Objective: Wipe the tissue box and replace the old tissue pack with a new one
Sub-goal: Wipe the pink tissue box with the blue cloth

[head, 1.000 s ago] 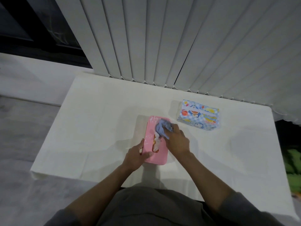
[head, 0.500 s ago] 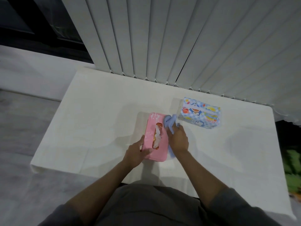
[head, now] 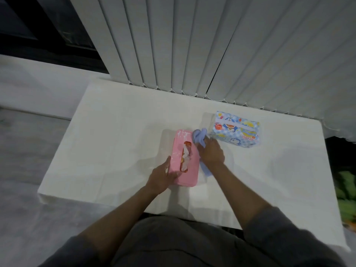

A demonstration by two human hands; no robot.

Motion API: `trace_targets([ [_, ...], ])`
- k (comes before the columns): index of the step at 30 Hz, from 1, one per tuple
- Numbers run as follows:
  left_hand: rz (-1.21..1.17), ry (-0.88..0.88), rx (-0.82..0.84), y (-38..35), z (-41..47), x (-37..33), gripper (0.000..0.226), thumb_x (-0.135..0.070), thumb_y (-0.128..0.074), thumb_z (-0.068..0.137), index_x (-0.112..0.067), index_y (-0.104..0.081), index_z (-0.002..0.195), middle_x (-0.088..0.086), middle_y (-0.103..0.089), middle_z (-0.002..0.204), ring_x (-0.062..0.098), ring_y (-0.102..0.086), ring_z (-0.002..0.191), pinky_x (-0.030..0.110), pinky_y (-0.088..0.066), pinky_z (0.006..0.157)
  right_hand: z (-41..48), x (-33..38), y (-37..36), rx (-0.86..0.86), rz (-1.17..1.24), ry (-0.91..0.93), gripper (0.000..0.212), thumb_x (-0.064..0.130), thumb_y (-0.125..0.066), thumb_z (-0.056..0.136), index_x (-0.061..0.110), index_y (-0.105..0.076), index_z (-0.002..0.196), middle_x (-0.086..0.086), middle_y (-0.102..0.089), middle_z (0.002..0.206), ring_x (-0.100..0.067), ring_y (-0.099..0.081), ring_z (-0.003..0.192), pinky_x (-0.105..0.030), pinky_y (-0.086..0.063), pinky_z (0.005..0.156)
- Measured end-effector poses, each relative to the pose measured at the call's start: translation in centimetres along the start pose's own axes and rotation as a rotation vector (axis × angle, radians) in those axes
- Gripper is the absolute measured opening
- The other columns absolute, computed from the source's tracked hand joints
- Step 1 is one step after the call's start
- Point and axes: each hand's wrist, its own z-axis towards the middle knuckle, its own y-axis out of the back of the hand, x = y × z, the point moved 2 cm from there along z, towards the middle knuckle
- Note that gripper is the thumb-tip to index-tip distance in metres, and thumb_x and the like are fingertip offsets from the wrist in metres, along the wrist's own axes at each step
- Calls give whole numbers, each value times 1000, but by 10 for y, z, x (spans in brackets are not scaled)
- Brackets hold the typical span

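Left hand [head: 163, 177] grips the box [head: 192, 170] at its near-left corner, thumb on the lid. Right hand [head: 212, 154] clutches the cloth [head: 199, 136] against the box's right side, far end. Box sits mid-table [head: 115, 141], long axis pointing away from me, so I'd guess the next stroke runs back along that side. Pack [head: 236, 132] is just past my right hand.

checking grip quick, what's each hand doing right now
Left hand: holding the pink plastic tissue box.
Right hand: gripping the crumpled blue cloth.

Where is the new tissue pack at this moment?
In the head view, the cartoon-printed tissue pack lies on the white table, right of the pink tissue box, just beyond the blue cloth in the right hand.
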Motion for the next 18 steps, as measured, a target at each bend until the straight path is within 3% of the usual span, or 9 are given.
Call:
trace_targets([
  [2, 101, 65, -24, -2, -2, 1, 94, -71, -51, 79, -20, -25, 154, 5, -63, 132, 27, -62, 115, 30, -47, 87, 22, 12, 13, 86, -88, 78, 42, 43, -44, 95, 28, -48, 133, -13, -50, 125, -32, -54, 116, -44, -45, 96],
  [4, 181, 231, -51, -5, -6, 8, 96, -75, -47, 83, -15, -25, 154, 11, -61, 134, 32, -60, 119, 35, -46, 91, 36, 20, 22, 164, -189, 161, 34, 38, -38, 97, 24, -55, 123, -13, -53, 121, -30, -53, 116, -44, -45, 97],
  [6, 216, 338, -27, -10, -9, 11, 84, -78, -43, 84, -12, -51, 135, 13, -67, 122, 32, -67, 104, 39, -54, 90, 43, 24, 27, 215, -277, 197, 27, 34, -37, 98, 19, -59, 102, -14, -61, 112, -31, -58, 110, -41, -47, 91],
  [8, 83, 368, -27, -14, -11, 9, 80, -77, -47, 83, -2, -65, 105, 18, -73, 98, 33, -73, 80, 45, -62, 78, 43, 26, 29, 215, -314, 184, 31, 38, -40, 97, 18, -58, 110, -11, -61, 112, -31, -59, 107, -41, -47, 88],
  [10, -24, 366, -73, -15, -14, 6, 76, -72, -53, 84, 1, -68, 94, 19, -74, 86, 35, -74, 74, 45, -62, 74, 38, 24, 29, 170, -331, 152, 35, 36, -43, 95, 16, -56, 121, -10, -59, 117, -32, -59, 108, -42, -48, 88],
  [12, 77, 343, -119, -11, -14, 7, 75, -72, -50, 86, 1, -69, 90, 17, -74, 84, 32, -73, 78, 41, -60, 78, 30, 16, 24, 148, -289, 108, 31, 30, -42, 95, 13, -59, 114, -12, -61, 115, -31, -61, 106, -40, -51, 89],
  [15, 183, 343, -234, 6, -9, 12, 70, -67, -49, 90, 1, -68, 95, 17, -73, 95, 32, -70, 92, 35, -55, 82, 11, -6, 23, 108, -182, 4, 33, 38, -40, 96, 15, -61, 106, -9, -64, 110, -30, -62, 103, -37, -49, 88],
  [18, 198, 315, -328, 24, 3, 9, 58, -55, -57, 92, 1, -63, 106, 19, -70, 108, 35, -66, 103, 36, -51, 81, -16, -25, 22, 49, -228, -24, 35, 42, -40, 94, 18, -64, 99, -7, -66, 107, -29, -63, 101, -31, -41, 78],
])
